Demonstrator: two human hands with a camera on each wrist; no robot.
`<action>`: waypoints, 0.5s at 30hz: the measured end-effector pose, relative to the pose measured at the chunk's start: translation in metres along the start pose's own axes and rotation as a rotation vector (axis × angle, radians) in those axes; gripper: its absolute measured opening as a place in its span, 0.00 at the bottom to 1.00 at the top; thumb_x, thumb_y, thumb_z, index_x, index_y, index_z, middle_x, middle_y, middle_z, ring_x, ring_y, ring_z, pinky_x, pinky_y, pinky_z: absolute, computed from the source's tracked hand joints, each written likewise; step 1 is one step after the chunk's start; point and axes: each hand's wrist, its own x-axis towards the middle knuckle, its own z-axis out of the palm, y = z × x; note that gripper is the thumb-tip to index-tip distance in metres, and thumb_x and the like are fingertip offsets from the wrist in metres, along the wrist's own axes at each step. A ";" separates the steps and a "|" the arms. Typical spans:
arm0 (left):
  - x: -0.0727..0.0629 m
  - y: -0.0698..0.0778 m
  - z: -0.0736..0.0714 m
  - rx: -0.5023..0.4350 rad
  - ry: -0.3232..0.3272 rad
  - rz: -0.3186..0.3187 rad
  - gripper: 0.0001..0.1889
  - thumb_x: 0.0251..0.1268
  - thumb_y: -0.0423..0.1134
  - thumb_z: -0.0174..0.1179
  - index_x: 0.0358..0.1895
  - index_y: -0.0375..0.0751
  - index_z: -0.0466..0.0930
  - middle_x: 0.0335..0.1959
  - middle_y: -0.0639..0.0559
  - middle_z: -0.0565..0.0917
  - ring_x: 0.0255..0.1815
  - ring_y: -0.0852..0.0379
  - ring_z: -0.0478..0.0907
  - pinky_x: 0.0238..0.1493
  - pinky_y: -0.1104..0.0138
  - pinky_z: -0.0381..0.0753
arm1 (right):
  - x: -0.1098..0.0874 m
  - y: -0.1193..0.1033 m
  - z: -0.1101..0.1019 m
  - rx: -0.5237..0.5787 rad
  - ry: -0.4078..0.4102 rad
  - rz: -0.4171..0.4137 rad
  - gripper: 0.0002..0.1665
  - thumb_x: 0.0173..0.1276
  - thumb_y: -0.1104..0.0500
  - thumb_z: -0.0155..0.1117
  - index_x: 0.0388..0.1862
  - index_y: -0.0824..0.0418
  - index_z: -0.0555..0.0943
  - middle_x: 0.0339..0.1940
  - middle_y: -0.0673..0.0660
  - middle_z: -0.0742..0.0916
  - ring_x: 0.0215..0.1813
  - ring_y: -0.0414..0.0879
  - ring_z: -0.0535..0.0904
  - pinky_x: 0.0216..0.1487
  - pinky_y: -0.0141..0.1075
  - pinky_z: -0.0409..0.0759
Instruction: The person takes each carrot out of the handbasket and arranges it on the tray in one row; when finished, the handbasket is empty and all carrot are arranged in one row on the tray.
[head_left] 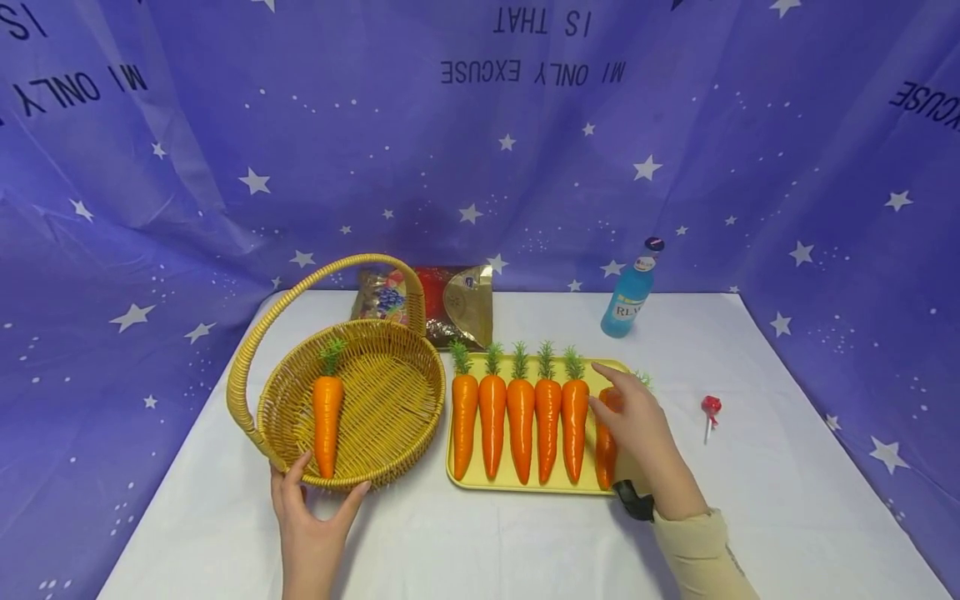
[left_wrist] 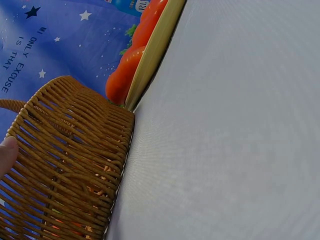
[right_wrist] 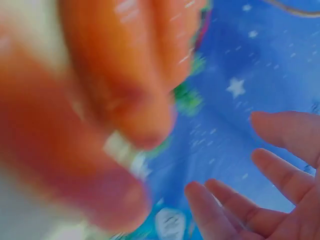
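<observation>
One orange carrot with a green top (head_left: 327, 421) lies in the left part of a round wicker basket (head_left: 393, 392). My left hand (head_left: 311, 521) touches the basket's front rim, thumb and fingers spread apart; in the left wrist view a fingertip (left_wrist: 7, 154) rests against the rim. Several more carrots (head_left: 521, 425) lie side by side on a yellow tray (head_left: 517, 486). Over the tray's right end is my right hand (head_left: 637, 421), fingers spread with nothing between them. It partly covers the rightmost carrot (head_left: 606, 454). Large blurred carrots (right_wrist: 125, 75) fill the right wrist view's left side.
Behind the basket lies a red and gold food packet (head_left: 457, 304). A blue bottle (head_left: 628, 300) stands at the back right, and a red lollipop (head_left: 711, 406) lies right of the tray. The basket's tall arched handle (head_left: 300, 292) rises at its left. A starry curtain encloses the white table.
</observation>
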 end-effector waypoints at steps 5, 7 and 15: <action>-0.001 0.000 0.000 0.011 -0.003 -0.017 0.50 0.52 0.47 0.73 0.74 0.45 0.49 0.77 0.44 0.25 0.76 0.40 0.29 0.71 0.40 0.46 | 0.004 -0.031 0.004 0.129 -0.011 -0.083 0.33 0.66 0.60 0.67 0.69 0.54 0.70 0.65 0.62 0.75 0.56 0.61 0.77 0.53 0.52 0.80; -0.001 0.001 0.000 0.012 -0.005 -0.022 0.50 0.52 0.48 0.73 0.74 0.46 0.49 0.77 0.44 0.25 0.76 0.40 0.29 0.71 0.41 0.46 | 0.005 -0.044 0.007 0.163 -0.021 -0.113 0.34 0.65 0.60 0.68 0.69 0.52 0.70 0.65 0.61 0.75 0.56 0.59 0.77 0.52 0.51 0.81; 0.000 0.003 -0.001 0.004 -0.010 -0.024 0.50 0.52 0.48 0.73 0.74 0.45 0.50 0.76 0.45 0.24 0.76 0.39 0.30 0.71 0.41 0.47 | 0.015 -0.094 0.038 0.255 -0.132 -0.220 0.33 0.66 0.56 0.67 0.69 0.43 0.71 0.63 0.54 0.76 0.56 0.54 0.77 0.53 0.45 0.81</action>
